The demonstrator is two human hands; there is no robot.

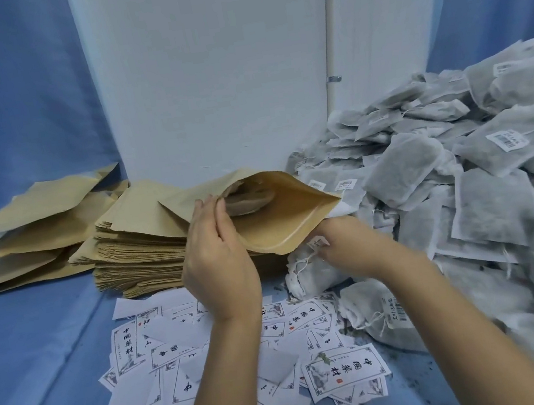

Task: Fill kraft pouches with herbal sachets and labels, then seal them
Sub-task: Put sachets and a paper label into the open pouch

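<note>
Light is soft and even with a cool bluish cast, looks like it comes from overhead, no glare anywhere. Shadows are faint: a little on the labels (346, 369) below both grips, and deeper inside the kraft pouch (279, 221) that the left grip (218, 254) pinches open. The sachet (310, 272) in the right grip (345, 246) looks slightly smeared. Right of it the sachet pile (502, 208) goes mushy toward the edge, and the white panel (211, 72) behind bows from the wide lens
</note>
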